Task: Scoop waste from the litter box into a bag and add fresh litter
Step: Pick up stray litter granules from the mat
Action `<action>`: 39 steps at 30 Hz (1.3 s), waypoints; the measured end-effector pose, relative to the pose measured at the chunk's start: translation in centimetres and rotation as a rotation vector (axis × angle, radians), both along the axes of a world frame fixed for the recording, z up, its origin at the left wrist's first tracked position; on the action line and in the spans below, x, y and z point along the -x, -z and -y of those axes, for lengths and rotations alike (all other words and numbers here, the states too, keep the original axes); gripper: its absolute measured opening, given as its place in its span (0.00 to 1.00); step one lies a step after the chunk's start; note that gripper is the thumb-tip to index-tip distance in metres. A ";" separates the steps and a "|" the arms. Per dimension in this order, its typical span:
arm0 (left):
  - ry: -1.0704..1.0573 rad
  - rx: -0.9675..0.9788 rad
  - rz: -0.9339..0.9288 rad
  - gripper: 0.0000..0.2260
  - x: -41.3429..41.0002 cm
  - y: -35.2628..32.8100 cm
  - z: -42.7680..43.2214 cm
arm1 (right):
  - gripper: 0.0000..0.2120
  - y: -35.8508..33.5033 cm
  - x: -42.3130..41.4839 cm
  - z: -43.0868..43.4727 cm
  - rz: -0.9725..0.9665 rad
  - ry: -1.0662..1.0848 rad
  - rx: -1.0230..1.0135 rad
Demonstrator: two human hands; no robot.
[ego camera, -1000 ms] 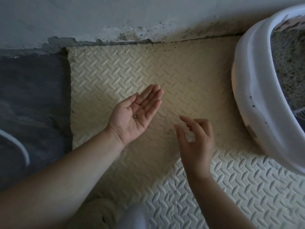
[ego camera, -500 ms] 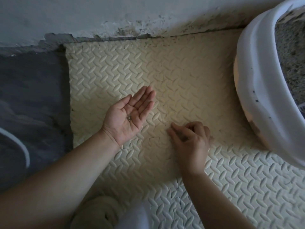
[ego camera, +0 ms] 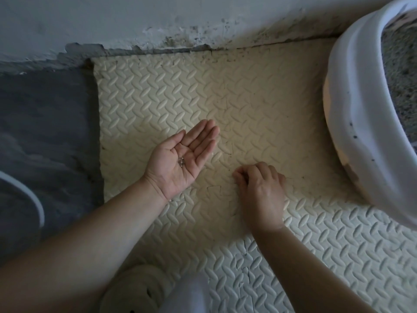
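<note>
The cream ribbed mat is covering most of the frame, lying against the stained wall that is running along the top. Dark floor is showing at the left. The white litter box is standing on the mat in the upper right corner, cut off by the frame edge, with grey litter lying inside it.

The left forearm is reaching in from the lower left, and the right forearm from the lower right.

The left hand is lying palm up at centre frame, fingers straight and close together, pointing to the upper right. It is carrying a few dark granules in the hollow of the palm, with nothing gripped.

The right hand is turned knuckles up just right of centre, well apart from the litter box. Its fingers are curling down, and the fingertips are touching the mat. Whether they are pinching anything cannot be told, as the hand itself is hiding the spot.
</note>
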State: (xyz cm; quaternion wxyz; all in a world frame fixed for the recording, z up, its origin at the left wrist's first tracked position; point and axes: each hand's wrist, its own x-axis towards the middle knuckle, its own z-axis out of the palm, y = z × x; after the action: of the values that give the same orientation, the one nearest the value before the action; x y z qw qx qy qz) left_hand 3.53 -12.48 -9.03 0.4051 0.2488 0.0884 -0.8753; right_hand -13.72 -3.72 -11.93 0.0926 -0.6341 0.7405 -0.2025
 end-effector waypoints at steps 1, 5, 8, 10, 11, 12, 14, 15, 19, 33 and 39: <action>-0.004 -0.005 0.005 0.20 0.1 -0.2 0.0 | 0.12 0.1 0.1 0.0 -0.001 -0.008 0.002; -0.011 -0.021 0.025 0.21 0.6 -0.8 -0.1 | 0.12 0.3 0.7 -0.1 0.109 -0.003 0.008; -0.024 -0.029 0.037 0.20 1.1 -0.9 -0.2 | 0.10 -0.7 -0.4 0.2 0.314 0.048 0.073; -0.036 -0.045 0.056 0.20 1.6 -0.9 -0.3 | 0.09 -2.3 -2.6 0.7 0.476 0.056 0.119; -0.042 -0.051 0.068 0.21 1.9 -0.9 -0.3 | 0.09 -3.2 -3.9 0.9 0.540 0.052 0.133; -0.045 -0.055 0.081 0.22 2.2 -0.9 -0.4 | 0.09 -4.0 -5.2 1.1 0.592 0.044 0.139; -0.027 -0.049 0.108 0.24 2.8 -1.1 -0.5 | 0.09 -5.0 -7.0 1.3 0.645 0.042 0.130; -0.012 -0.041 0.112 0.25 3.0 -1.2 -0.5 | 0.09 -5.1 -7.5 1.4 0.631 0.053 0.120; 0.021 -0.013 0.045 0.23 3.3 -1.6 -0.2 | 0.05 -4.2 -7.8 1.2 0.593 0.107 0.133; 0.037 -0.025 0.063 0.21 3.2 -0.7 0.0 | 0.03 -4.2 -7.5 1.1 0.679 0.156 0.138; -0.015 -0.050 0.055 0.20 2.1 0.1 -0.1 | 0.09 -2.8 -2.5 0.0 0.505 0.223 0.170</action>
State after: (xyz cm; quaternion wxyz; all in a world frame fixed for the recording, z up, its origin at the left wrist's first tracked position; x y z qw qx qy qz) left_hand 1.39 -12.39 -9.18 0.4078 0.2821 0.1011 -0.8625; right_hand -11.25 -3.69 -9.14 0.1976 -0.4838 0.7395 -0.4243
